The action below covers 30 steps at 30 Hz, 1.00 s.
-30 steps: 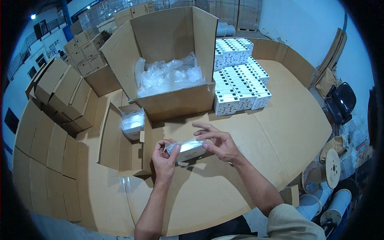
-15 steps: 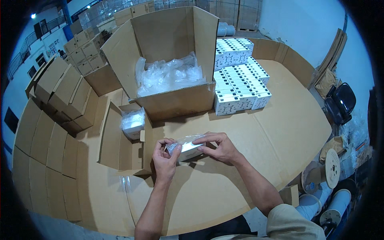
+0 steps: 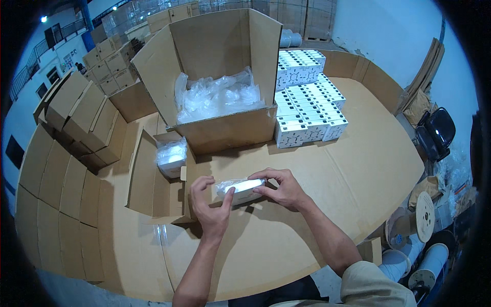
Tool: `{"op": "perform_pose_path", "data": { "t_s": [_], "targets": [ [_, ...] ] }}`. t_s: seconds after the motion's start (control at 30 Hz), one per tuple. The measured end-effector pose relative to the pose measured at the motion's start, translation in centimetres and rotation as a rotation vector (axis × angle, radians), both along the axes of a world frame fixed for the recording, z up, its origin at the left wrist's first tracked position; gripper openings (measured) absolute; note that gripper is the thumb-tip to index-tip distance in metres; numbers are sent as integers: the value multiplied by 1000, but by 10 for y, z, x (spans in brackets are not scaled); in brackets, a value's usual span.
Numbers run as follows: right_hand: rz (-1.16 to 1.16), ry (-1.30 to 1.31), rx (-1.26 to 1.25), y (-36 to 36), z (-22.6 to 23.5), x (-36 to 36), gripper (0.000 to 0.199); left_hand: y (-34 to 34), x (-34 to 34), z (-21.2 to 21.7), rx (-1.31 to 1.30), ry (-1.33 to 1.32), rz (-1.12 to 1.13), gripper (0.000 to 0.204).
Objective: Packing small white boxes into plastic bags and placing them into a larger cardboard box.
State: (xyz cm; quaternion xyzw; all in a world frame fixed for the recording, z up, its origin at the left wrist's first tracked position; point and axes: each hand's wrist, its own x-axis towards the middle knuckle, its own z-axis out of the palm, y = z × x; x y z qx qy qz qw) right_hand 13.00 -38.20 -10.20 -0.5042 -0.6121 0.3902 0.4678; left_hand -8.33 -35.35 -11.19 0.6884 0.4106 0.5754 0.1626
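A small white box (image 3: 242,192) in clear plastic wrap is just above the table in front of me. My right hand (image 3: 280,188) pinches its right end between thumb and fingers. At its left end, my left hand (image 3: 210,204) is spread, the thumb at the near side and the fingers raised away from the wrap. Just left of that hand stands an open brown carton (image 3: 140,184) with wrapped white boxes (image 3: 171,156) in its far end.
A tall open carton (image 3: 225,132) full of clear plastic bags (image 3: 220,97) stands behind. Stacked white patterned boxes (image 3: 307,115) are to its right. Brown cartons (image 3: 61,220) line the left side of the cardboard-covered table (image 3: 327,204). A black chair (image 3: 436,132) stands beyond the right edge.
My left fingers have let go of the plastic at the box's left end and spread upward. My right hand keeps the box in nearly the same place.
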Motion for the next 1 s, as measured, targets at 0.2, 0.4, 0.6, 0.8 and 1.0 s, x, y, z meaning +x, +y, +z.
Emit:
{"op": "perform_pose_path", "data": {
  "t_s": [0.2, 0.4, 0.6, 0.8, 1.0],
  "targets": [
    [11, -46, 39, 0, 3, 1, 28, -13, -5, 0, 414, 450, -119, 29],
    [15, -51, 90, 0, -1, 1, 29, -17, 7, 2, 300, 549, -194, 28],
    [20, -73, 112, -1, 3, 1, 29, -10, 2, 3, 156, 417, -239, 31],
    [-5, -96, 64, -1, 6, 1, 29, -2, 0, 6, -296, 47, -405, 28],
    [-9, -71, 160, -1, 9, -3, 30, 8, 0, -12, -523, -208, -515, 38]
  ]
}}
